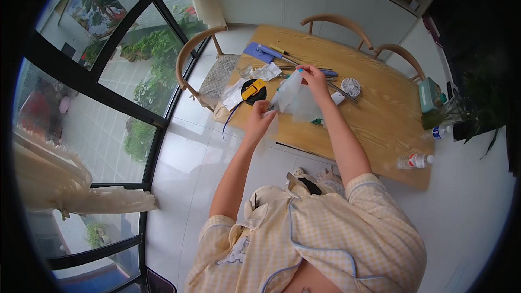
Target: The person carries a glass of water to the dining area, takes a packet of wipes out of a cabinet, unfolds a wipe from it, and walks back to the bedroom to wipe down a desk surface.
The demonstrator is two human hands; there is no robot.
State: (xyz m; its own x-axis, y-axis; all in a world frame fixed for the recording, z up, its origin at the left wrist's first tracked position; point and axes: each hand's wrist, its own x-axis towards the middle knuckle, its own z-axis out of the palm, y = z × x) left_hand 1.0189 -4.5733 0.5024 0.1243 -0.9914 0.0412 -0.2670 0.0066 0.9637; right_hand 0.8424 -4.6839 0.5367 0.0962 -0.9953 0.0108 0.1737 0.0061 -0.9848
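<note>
A thin translucent plastic bag (296,100) hangs between my two hands over the near edge of the wooden table. My left hand (259,121) pinches its left side, fingers closed. My right hand (315,81) grips the upper right part of the bag, with a small blue-green spot showing at the fingertips. Just beyond my left hand lies a black round item with a yellow piece on it (253,91). White crumpled packaging (232,96) is beside that. Whether anything is inside the bag I cannot tell.
On the wooden table (388,125) lie a blue flat-headed tool (260,52), several metal rods, a small white fan (350,86) and a plastic bottle (415,161). A green-grey box (430,95) stands at the right end. Wooden chairs (187,59) surround the table; glass doors are on the left.
</note>
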